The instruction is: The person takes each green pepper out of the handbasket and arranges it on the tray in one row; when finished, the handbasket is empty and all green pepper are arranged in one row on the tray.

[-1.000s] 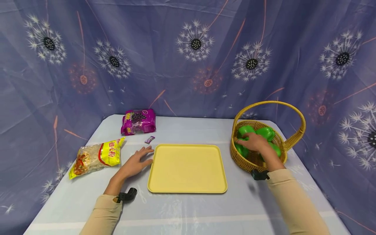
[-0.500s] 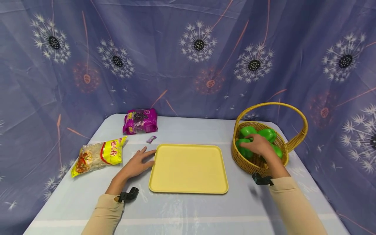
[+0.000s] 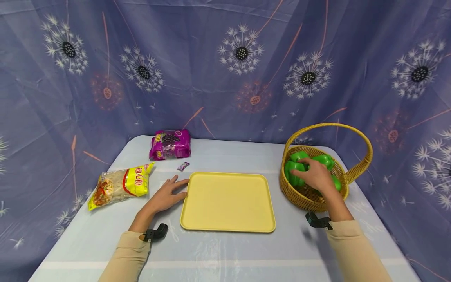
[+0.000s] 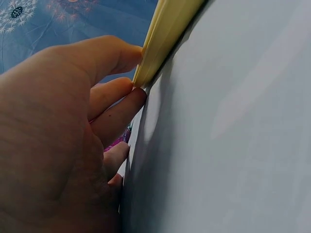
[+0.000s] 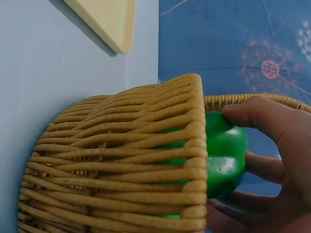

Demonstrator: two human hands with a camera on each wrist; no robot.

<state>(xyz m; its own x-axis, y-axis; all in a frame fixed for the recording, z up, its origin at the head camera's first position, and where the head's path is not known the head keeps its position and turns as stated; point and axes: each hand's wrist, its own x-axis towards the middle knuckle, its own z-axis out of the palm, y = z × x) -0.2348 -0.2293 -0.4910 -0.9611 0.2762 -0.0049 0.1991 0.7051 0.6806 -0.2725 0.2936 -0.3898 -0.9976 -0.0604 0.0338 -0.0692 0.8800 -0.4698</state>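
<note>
The green pepper (image 3: pixel 296 172) is in the woven basket (image 3: pixel 302 201), at the side facing the middle of the bench (image 3: pixel 225 260), and the right wrist view shows it bulging above the rim. The right hand (image 3: pixel 317 176) grasps it, thumb on one side and fingers round the other. To lift it well, I would settle the grip round the fullest part, since the glossy skin may slip, then raise it straight up until it clears the rim.

More green peppers (image 3: pixel 323 161) crowd close behind and could be dragged along; the tall handle (image 3: pixel 329 124) arches over the basket's far side, so a path toward the near edge looks freer.

Near the bench's middle lies a bare yellow tray (image 3: pixel 227 203); the left hand (image 3: pixel 163 197) rests relaxed at its left rim, fingertips touching, not clenched. A noodle bag (image 3: pixel 121 184) lies at the left edge, a purple packet (image 3: pixel 170 145) near the far left corner, a small wrapped sweet (image 3: pixel 183 166) before it.
</note>
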